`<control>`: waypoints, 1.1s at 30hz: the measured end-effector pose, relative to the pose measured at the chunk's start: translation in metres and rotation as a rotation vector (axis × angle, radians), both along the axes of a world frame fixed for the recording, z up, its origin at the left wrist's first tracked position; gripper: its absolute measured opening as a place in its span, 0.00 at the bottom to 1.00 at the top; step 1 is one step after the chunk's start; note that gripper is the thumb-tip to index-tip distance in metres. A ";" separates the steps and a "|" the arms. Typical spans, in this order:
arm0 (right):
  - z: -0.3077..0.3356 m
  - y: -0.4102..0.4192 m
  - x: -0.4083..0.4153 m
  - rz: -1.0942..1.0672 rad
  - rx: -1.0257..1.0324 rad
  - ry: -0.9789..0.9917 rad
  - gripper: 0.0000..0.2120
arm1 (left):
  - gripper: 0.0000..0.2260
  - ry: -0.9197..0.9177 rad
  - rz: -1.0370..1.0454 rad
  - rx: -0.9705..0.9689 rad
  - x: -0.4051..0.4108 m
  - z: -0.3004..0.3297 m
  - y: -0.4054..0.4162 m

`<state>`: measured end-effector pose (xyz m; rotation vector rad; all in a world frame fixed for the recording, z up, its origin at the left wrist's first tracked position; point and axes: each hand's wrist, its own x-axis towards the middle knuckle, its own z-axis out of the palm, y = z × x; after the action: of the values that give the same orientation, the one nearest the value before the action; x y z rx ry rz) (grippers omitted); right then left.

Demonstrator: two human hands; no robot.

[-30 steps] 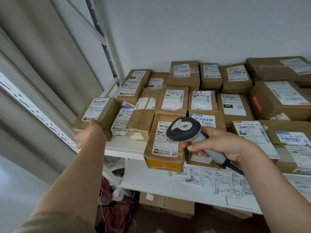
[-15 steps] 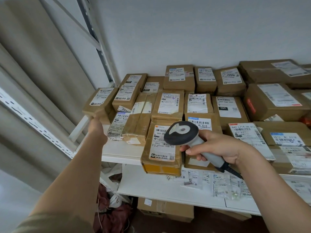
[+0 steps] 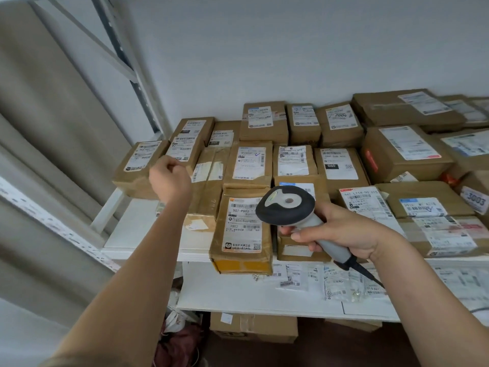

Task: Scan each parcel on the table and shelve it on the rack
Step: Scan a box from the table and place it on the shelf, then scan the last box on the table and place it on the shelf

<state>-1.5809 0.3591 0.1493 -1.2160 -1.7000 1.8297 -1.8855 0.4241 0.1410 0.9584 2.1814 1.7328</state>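
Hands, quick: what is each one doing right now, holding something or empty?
Left hand: fingers curled, holding nothing, beside the leftmost parcel on the rack.
Right hand: gripping the barcode scanner by its handle.

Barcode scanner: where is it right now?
Head view, centre-right: the barcode scanner is in the right hand, over the parcel labelled 507-P802.

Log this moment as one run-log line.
left hand: curled, empty, beside leftmost parcel | right hand: grips scanner | parcels crowd rack shelf
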 end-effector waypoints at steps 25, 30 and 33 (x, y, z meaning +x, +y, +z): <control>0.027 -0.255 0.533 -0.969 0.196 0.053 0.14 | 0.16 0.090 -1.398 0.479 0.732 0.041 -0.086; 0.033 -0.323 0.652 -1.351 0.233 0.093 0.14 | 0.12 0.081 -1.623 0.497 0.906 0.040 -0.137; 0.020 -0.345 0.711 -1.515 0.235 0.130 0.14 | 0.12 0.079 -1.730 0.469 0.993 0.029 -0.156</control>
<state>-0.8695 0.0141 0.1695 -1.5059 -0.4439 0.6870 -0.8923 0.2680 0.1698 2.0074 0.2507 1.0849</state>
